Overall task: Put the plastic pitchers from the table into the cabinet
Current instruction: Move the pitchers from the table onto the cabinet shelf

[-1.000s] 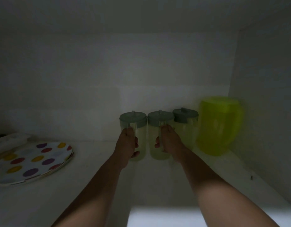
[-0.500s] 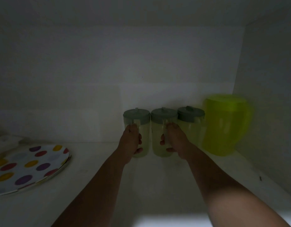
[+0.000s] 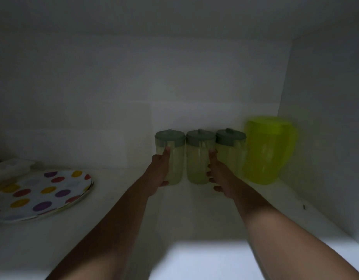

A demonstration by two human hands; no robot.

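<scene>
Two bare forearms reach in from the lower edge of the view, with no sleeves, watch, bracelet or rings visible anywhere along them. The left hand [image 3: 160,170] and the right hand [image 3: 220,176] are both ungloved. The dim light leaves the fingers [image 3: 167,151] soft and blurred, so nails and finer details of the hands cannot be made out.

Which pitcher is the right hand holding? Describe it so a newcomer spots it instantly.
Start at the big lime-green pitcher in the shelf's right back corner. Left of it stand three small grey-lidded pitchers; the right hand grips the middle pitcher, flanked on both sides.
</scene>
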